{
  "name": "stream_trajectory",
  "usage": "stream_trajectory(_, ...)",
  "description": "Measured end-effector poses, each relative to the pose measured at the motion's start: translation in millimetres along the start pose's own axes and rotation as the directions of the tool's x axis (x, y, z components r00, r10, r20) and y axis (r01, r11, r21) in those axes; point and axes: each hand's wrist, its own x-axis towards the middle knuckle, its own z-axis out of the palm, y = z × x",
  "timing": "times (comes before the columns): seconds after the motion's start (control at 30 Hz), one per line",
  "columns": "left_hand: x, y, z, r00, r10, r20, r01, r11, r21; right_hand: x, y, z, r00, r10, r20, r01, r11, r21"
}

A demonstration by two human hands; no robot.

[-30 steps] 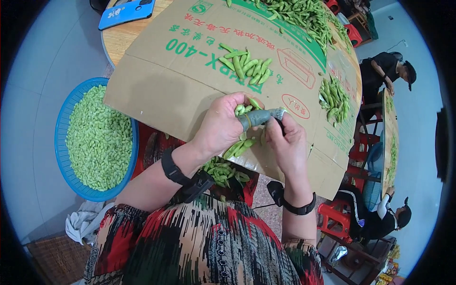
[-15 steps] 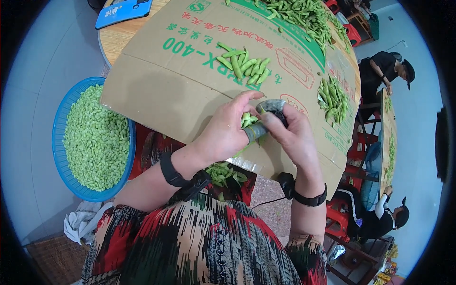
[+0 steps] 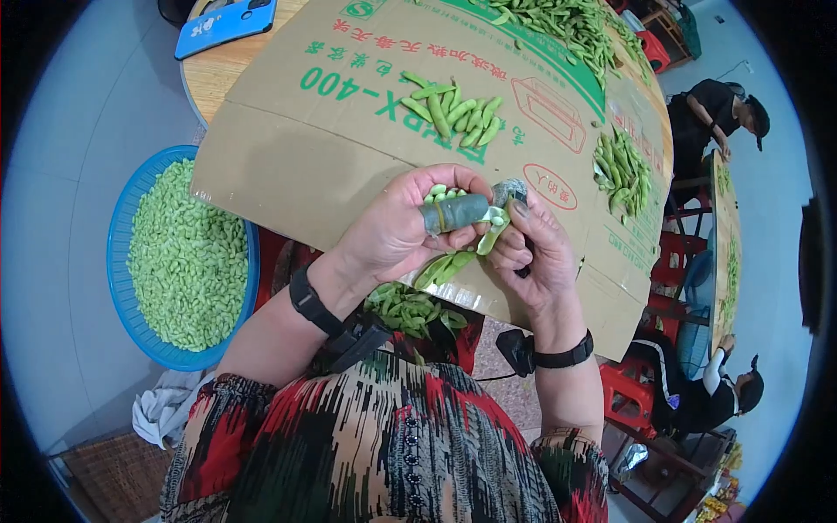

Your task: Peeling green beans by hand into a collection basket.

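Observation:
My left hand [image 3: 384, 222] curls around several shelled green beans [image 3: 443, 192], its thumb wrapped in a grey-green sleeve [image 3: 458, 213]. Between the two hands is a split bean pod [image 3: 495, 235] with pale beans showing in it. My right hand [image 3: 542, 253] pinches that pod, and a grey wrap [image 3: 508, 189] covers one of its fingers. Just below my left fingers are green pods [image 3: 445, 270]; whether they are held or rest on the cardboard's near edge, I cannot tell. A small pile of whole pods [image 3: 458, 109] lies beyond the hands on the flattened cardboard [image 3: 279, 157].
A blue basket [image 3: 113, 288] of shelled beans stands at the left. More pods lie at the right [image 3: 622, 174] and in a large heap [image 3: 558, 35] at the back. Pods [image 3: 410, 309] sit below the cardboard's edge. A blue phone [image 3: 225, 28] lies far left. Two people work at another table [image 3: 722, 253].
My hands have drawn slightly apart and turned, so the split pod now shows between them. My left fingers have curled over the beans. The whole view has shifted a little.

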Motion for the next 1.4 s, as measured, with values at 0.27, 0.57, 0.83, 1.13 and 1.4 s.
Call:
stream_trajectory(0.27, 3, 0, -1, 0.985, 0.045, -0.168, -0.044, 0.999, 0.012, 6, 4, 4, 0.986, -0.13, -0.106, 0.136, 0.989, 0.057)
stream_trajectory(0.57, 1, -6, 4, 0.977, 0.107, -0.184, -0.088, 0.99, 0.109, 7, 27, 19, 0.947, -0.291, -0.132, 0.263, 0.944, -0.197)
stream_trajectory(0.83, -2, -3, 3, 0.928, 0.289, -0.237, -0.176, 0.897, 0.406, -13, 22, 28, 0.987, -0.132, -0.091, 0.067, 0.853, -0.517)
stream_trajectory(1.13, -7, -3, 9, 0.927, 0.33, -0.179, -0.173, 0.798, 0.577, -11, 17, 26, 0.989, -0.086, -0.123, -0.006, 0.797, -0.604)
stream_trajectory(1.4, -8, 1, 11, 0.991, 0.127, -0.041, -0.098, 0.903, 0.418, -15, 18, 14, 0.996, 0.047, -0.069, -0.061, 0.973, -0.224)
